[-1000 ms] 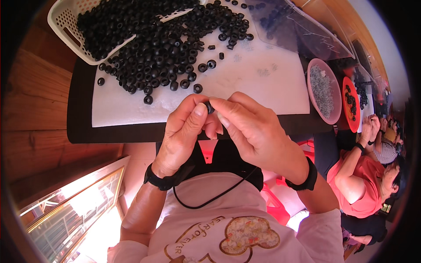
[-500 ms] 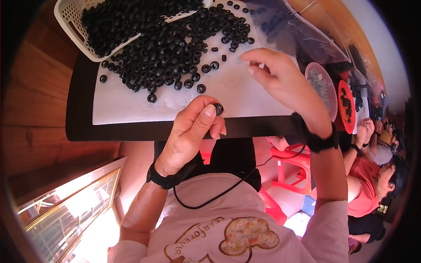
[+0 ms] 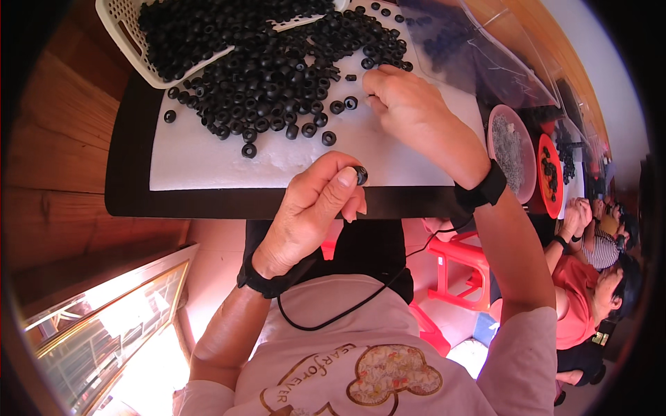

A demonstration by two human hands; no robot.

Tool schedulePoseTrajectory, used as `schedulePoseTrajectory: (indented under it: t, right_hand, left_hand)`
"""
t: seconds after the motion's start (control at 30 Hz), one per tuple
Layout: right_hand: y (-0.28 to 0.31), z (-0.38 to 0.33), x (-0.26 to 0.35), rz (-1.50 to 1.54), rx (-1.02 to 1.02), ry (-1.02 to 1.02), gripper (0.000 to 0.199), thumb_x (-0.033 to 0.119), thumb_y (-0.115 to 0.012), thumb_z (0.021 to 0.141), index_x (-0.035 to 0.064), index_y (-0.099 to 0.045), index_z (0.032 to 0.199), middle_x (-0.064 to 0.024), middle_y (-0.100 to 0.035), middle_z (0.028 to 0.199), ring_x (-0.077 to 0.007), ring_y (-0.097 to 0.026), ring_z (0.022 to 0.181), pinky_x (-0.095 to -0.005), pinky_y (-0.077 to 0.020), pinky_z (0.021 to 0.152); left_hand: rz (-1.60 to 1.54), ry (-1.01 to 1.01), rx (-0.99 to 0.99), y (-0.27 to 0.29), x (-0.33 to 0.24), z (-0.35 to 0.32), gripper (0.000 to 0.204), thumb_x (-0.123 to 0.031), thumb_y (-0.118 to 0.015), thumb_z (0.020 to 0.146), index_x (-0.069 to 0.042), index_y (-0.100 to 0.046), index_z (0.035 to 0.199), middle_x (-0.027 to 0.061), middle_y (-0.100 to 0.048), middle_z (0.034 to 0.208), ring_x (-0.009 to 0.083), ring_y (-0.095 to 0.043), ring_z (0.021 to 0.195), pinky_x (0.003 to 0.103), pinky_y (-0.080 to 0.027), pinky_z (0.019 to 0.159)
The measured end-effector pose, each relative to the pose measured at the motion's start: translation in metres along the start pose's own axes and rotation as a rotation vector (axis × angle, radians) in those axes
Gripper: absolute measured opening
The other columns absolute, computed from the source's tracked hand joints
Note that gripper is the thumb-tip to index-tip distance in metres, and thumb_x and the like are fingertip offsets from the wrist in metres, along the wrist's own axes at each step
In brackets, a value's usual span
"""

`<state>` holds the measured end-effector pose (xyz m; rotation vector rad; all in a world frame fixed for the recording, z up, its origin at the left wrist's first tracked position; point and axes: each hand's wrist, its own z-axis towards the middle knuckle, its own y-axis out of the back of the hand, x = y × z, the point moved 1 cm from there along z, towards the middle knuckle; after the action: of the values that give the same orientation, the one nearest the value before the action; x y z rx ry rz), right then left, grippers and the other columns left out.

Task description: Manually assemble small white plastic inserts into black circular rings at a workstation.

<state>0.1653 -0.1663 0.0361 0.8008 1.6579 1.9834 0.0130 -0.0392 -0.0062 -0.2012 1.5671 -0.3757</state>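
Note:
A small black ring-shaped part (image 3: 360,175) is pinched between the thumb and fingers of my left hand (image 3: 316,197), just above the table's near edge. Farther out, my right hand (image 3: 413,111) hovers low over the white mat (image 3: 208,166), its fingers curled together beside the scattered pieces. Whatever its fingertips may hold is hidden. To the left of my right hand spreads a pile of black ring-shaped parts (image 3: 270,90), with a few loose ones at its near side. A small black piece (image 3: 351,78) lies just left of my right fingertips.
A white perforated basket (image 3: 130,45) full of black parts stands at the far left. Clear plastic sheeting (image 3: 485,62) lies at the far right, near a pink bowl (image 3: 528,149) and a red dish (image 3: 548,142). A red stool (image 3: 454,270) and other seated people are at the right.
My right hand has moved farther out and left toward the loose pieces, its fingers curling in. The left hand keeps its black part, now turned more edge-on.

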Motion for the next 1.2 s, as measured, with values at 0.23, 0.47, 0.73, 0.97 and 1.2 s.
schedulePoseTrajectory:
  t: [0.23, 0.47, 0.73, 0.97, 1.2]
  right_hand:
    - [-0.003, 0.002, -0.001, 0.11, -0.009, -0.019, 0.012, 0.003, -0.054, 0.074, 0.0005, -0.059, 0.085, -0.0188, -0.063, 0.088, -0.0389, -0.06, 0.083, -0.0463, -0.0481, 0.068]
    - [0.03, -0.041, 0.012, 0.841, 0.042, -0.096, 0.008, 0.009, -0.062, 0.084, 0.0026, -0.056, 0.086, 0.0047, -0.048, 0.066, -0.0031, -0.043, 0.057, -0.0207, -0.0326, 0.049]
    - [0.03, -0.085, 0.039, 1.323, 0.13, -0.321, 0.008, 0.002, -0.058, 0.088, -0.0015, -0.059, 0.095, 0.0005, -0.058, 0.076, -0.0037, -0.054, 0.063, -0.0181, -0.0423, 0.053]
    - [0.025, -0.097, 0.049, 1.171, -0.089, -0.095, 0.008, -0.004, -0.058, 0.087, -0.0041, -0.058, 0.094, -0.0093, -0.064, 0.081, -0.012, -0.066, 0.069, -0.022, -0.0493, 0.057]
    - [0.022, -0.096, 0.047, 0.869, -0.185, 0.131, 0.009, -0.006, -0.06, 0.084, -0.0011, -0.06, 0.092, -0.0093, -0.06, 0.075, -0.0144, -0.065, 0.064, -0.0235, -0.047, 0.054]
  left_hand:
    - [-0.047, 0.017, -0.009, -0.001, 0.0, 0.001, 0.031, -0.03, -0.042, 0.101, -0.001, -0.052, 0.096, 0.0007, -0.047, 0.064, 0.0109, -0.051, 0.068, 0.025, -0.044, 0.068]
    - [-0.08, 0.055, -0.03, 0.002, -0.001, -0.001, 0.032, -0.03, -0.041, 0.099, 0.0, -0.051, 0.096, 0.0044, -0.048, 0.063, 0.016, -0.053, 0.067, 0.028, -0.045, 0.065]
    - [-0.109, 0.097, 0.028, 0.004, -0.004, 0.0, 0.033, -0.03, -0.041, 0.099, 0.002, -0.052, 0.098, 0.0038, -0.048, 0.062, 0.0149, -0.053, 0.068, 0.028, -0.044, 0.068]
    - [-0.105, 0.126, 0.005, 0.004, -0.007, -0.003, 0.033, -0.031, -0.045, 0.096, 0.001, -0.055, 0.092, 0.0069, -0.057, 0.069, 0.0098, -0.047, 0.059, 0.024, -0.039, 0.057]
    - [-0.085, 0.123, 0.08, 0.008, -0.004, -0.003, 0.033, -0.03, -0.046, 0.095, 0.0, -0.056, 0.087, 0.0062, -0.058, 0.07, 0.0074, -0.044, 0.056, 0.021, -0.035, 0.053]
